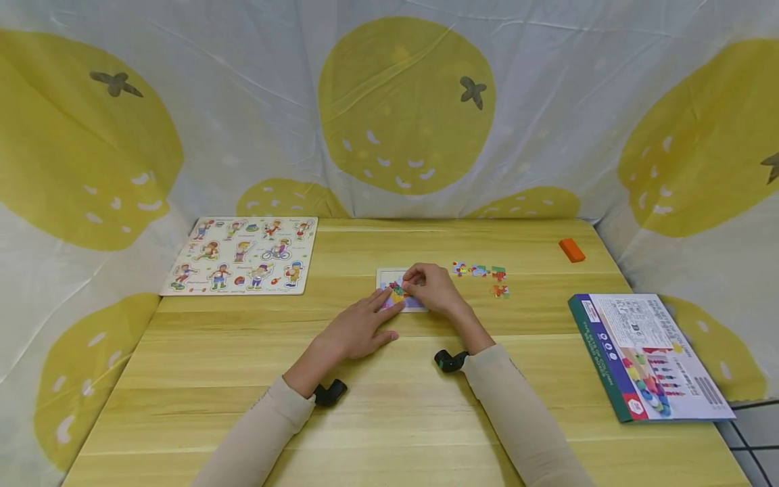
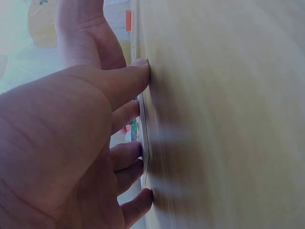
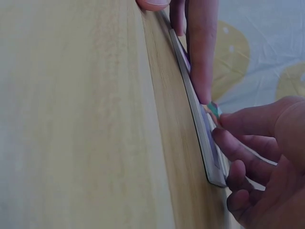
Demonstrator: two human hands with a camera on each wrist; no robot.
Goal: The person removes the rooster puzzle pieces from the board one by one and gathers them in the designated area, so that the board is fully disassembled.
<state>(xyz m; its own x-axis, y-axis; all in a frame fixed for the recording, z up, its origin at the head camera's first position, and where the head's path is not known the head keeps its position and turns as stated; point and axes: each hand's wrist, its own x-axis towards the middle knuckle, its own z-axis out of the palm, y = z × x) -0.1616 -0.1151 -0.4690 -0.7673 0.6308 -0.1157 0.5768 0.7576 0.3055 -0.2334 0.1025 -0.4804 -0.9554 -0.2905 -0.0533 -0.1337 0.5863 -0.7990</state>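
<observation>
A small jigsaw puzzle tray point(image 1: 388, 276) with a pale rim lies on the table, partly filled with colourful pieces and partly covered by both hands. My left hand point(image 1: 359, 328) rests with extended fingers on its near left part; in the left wrist view the thumb touches the table beside the tray. At the tray's right side, my right hand point(image 1: 435, 287) pinches a puzzle piece point(image 3: 213, 110) between thumb and finger, low over the tray, close to a left fingertip. Just right of that hand lie several loose puzzle pieces point(image 1: 479, 270).
A wooden picture board point(image 1: 237, 257) with figures of children lies at the back left. An orange block point(image 1: 572, 250) sits at the back right. Nearer, by the table's right edge, is a flat printed box point(image 1: 651, 358). Patterned cloth point(image 1: 402, 101) encloses the table's back and sides.
</observation>
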